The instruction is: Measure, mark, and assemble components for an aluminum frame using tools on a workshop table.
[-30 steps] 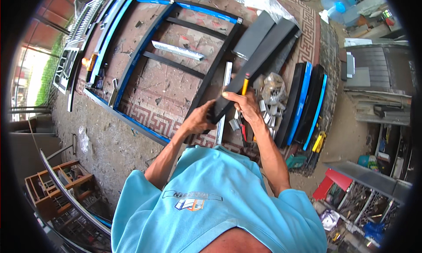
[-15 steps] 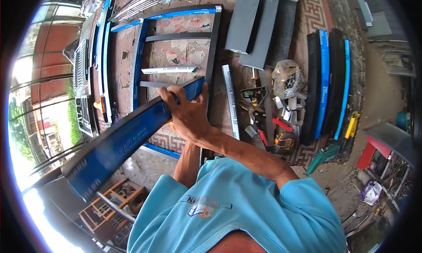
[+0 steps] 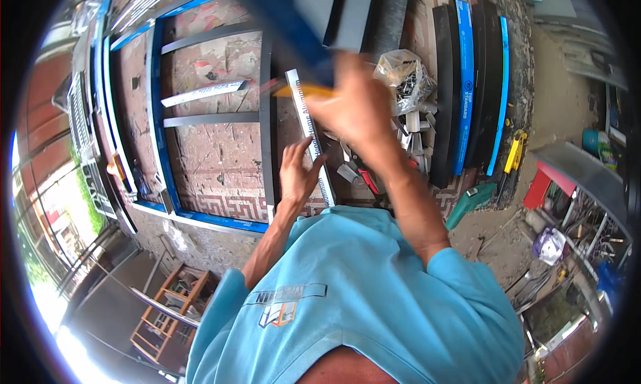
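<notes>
Watching remotely, I saw the right hand [image 3: 357,113], blurred, clasping the near end of a blue-faced bar [image 3: 287,30], a yellow pencil [image 3: 304,91] jutting from the same grip; the bar slanted above the upper right corner of the ladder-like frame [image 3: 267,133]. The left hand [image 3: 299,173], fingers loosely parted, was just right of the frame, by a white-labelled strip [image 3: 304,113]; I could not tell whether they touched. Farther right of the frame lay a clear bag [image 3: 404,82] and a blue-striped bar [image 3: 465,83].
</notes>
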`<state>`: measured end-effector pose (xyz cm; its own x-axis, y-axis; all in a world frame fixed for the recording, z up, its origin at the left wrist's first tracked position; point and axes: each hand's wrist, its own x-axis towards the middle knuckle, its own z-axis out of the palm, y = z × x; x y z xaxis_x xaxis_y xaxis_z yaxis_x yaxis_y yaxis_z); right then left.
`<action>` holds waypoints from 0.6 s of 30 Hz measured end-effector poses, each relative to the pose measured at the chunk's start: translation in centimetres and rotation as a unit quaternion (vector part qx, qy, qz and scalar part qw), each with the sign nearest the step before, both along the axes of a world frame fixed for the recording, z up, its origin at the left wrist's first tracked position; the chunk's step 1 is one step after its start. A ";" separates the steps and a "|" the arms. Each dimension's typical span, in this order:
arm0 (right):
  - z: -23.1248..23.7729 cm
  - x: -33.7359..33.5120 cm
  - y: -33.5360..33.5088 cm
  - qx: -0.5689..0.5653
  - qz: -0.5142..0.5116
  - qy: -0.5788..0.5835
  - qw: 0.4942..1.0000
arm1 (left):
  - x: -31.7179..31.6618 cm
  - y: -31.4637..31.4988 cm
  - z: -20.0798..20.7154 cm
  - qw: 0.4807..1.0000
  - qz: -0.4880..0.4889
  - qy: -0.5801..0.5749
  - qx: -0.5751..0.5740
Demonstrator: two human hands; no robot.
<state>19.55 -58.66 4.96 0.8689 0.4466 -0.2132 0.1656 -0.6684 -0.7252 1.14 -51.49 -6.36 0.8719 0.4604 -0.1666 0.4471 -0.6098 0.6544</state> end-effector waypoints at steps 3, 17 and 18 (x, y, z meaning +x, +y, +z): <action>-2.3 5.3 -7.3 -0.110 -0.046 -0.088 0.989 | 6.4 -1.3 -0.6 0.984 -0.117 -0.119 0.062; -6.7 -5.4 -9.2 -0.008 0.127 0.192 0.973 | 4.0 3.2 2.4 0.989 -0.121 0.062 0.054; -6.6 -5.4 -8.1 -0.014 0.137 0.198 0.970 | 3.1 4.2 2.5 0.996 -0.073 0.039 0.015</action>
